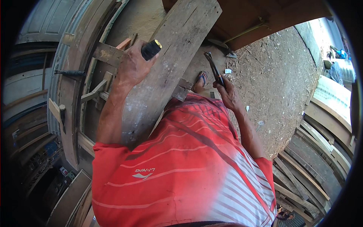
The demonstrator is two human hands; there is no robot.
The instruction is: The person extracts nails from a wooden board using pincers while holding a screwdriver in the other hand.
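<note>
My left hand is closed round a black, stubby cylinder with a yellowish end, like a tool handle; its other end is hidden. This hand is above the left edge of a long, weathered wooden plank, which slants from beside my body to the far middle. On the right, my right hand grips pincers by their black-and-orange handles. Their dark metal jaws point away from me, over the ground to the right of the plank.
A thick wooden beam runs along the left, with a dark handle-like piece on it. A brown panel stands at the far side, a metal-headed tool near its foot. Stacked boards lie at right. My sandalled foot is below the pincers.
</note>
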